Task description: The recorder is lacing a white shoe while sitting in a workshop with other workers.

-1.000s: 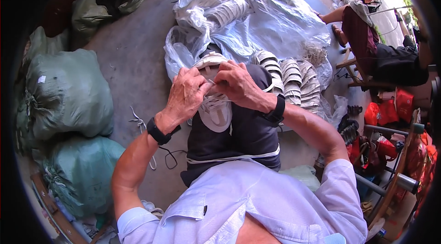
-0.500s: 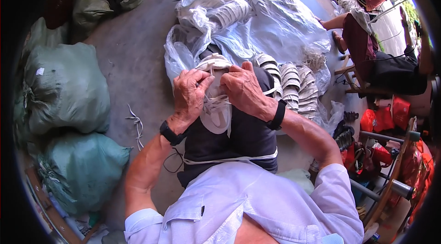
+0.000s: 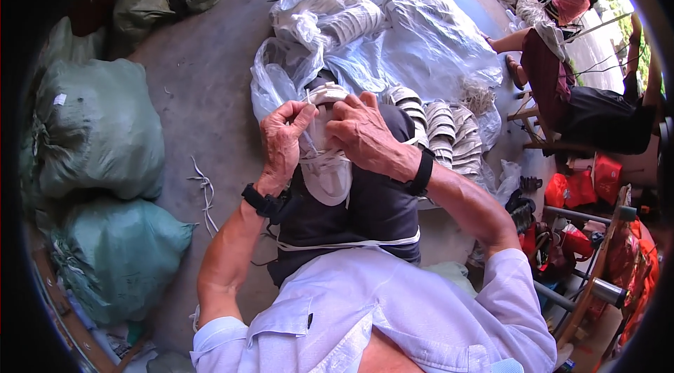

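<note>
A white shoe upper [image 3: 327, 185] lies across my dark-trousered thighs, its rounded toe pointing toward me. White lace crosses it above the toe. My left hand [image 3: 282, 149] is closed at the upper's left side, thumb and forefinger pinching a white shoelace [image 3: 309, 97] near the ankle end. Over the right edge of the opening, my right hand [image 3: 368, 137] is curled with its fingertips pressed against the upper; whether lace is also between them is hidden. Both wrists carry black bands.
Stacked white shoe uppers [image 3: 441, 131] lie right of my knees. Beyond them spreads clear plastic sheeting [image 3: 442, 36] with more uppers. Full green sacks [image 3: 98, 131] stand at left, near loose laces [image 3: 205, 194] on the floor. A wooden rack [image 3: 597, 267] with red bags and seated people are at right.
My left hand has shifted a little left and up, its pinch now farther from the right hand. The right fingers have moved slightly left over the upper.
</note>
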